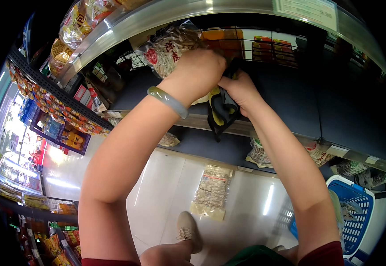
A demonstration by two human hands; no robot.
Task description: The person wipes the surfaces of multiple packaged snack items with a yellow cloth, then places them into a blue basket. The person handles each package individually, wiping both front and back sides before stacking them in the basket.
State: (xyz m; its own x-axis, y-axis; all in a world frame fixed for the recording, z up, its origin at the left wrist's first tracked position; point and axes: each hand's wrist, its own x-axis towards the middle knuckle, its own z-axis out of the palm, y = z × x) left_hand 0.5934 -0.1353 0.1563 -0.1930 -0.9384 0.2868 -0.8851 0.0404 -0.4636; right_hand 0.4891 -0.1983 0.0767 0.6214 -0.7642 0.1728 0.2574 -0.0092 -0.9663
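My right hand grips a dark grey cloth with black edging and yellow patches, which hangs in folds over the shelf's front edge. Close beside it, my left hand is curled with its back towards me, so its fingers and whatever they hold are hidden. A clear plastic bag of dried food strips, printed with red and dark characters, is partly covered by the left hand and forearm. Both hands are over a dark grey store shelf. A pale green bangle circles my left wrist.
A flat packet of dried food lies on the tiled floor by my shoe. To the right stands a blue shopping basket with bags inside. Bagged goods sit on the lower shelf. Above, a metal shelf edge curves across; hanging snack packets line the left.
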